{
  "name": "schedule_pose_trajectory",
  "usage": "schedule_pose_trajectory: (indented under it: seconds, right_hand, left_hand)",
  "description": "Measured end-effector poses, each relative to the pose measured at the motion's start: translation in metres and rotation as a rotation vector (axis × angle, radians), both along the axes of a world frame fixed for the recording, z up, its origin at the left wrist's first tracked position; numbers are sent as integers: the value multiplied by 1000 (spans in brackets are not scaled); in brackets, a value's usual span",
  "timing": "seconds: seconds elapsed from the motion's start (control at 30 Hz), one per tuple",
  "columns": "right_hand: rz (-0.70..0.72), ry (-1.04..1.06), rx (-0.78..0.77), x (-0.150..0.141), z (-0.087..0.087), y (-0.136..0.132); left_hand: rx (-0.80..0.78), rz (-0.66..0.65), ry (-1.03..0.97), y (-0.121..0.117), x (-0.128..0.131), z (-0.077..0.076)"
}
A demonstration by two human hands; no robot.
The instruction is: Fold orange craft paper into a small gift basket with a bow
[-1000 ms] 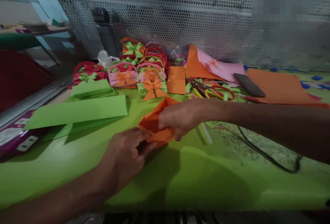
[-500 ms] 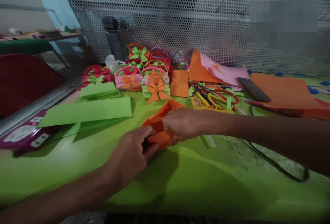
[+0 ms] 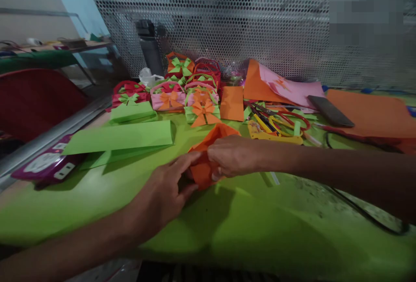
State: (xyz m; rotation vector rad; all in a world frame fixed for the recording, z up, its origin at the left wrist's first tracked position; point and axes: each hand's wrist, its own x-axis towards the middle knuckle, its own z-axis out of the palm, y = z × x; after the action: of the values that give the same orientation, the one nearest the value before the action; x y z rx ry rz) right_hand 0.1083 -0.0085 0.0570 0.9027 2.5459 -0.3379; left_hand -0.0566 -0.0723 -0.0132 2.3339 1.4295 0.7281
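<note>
An orange folded paper box [image 3: 203, 171], open at the top, stands on the green tabletop between my hands. My left hand [image 3: 165, 191] pinches its near left side, thumb low and fingers along the upper edge. My right hand [image 3: 232, 156] is curled over the box's right wall, fingers partly inside and thumb on the near face; the fingertips are hidden. Just behind the box sits a small green paper basket [image 3: 191, 115] with an orange bow [image 3: 204, 112].
Green folded card [image 3: 123, 137] and a purple extension socket [image 3: 48, 163] lie left. Several small paper baskets [image 3: 167, 100] and a dark bottle [image 3: 151, 50] stand behind. Scissors [image 3: 292, 117], a yellow glue gun or cutter [image 3: 273, 137], a phone [image 3: 329, 111] and orange sheets [image 3: 367, 113] lie right.
The whole view has shifted slightly, so things appear further right. My left fingers have straightened a little along the orange box's edge; both hands stay on it.
</note>
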Motion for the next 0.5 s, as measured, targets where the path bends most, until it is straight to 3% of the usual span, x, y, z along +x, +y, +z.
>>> schedule_pose_trajectory:
  seconds: [0.27, 0.5]
  right_hand:
    - [19, 21, 38, 3, -7, 1]
    - [21, 28, 31, 4, -3, -2]
  left_hand:
    - [114, -132, 47, -8, -10, -2]
    - [157, -281, 218, -17, -13, -6]
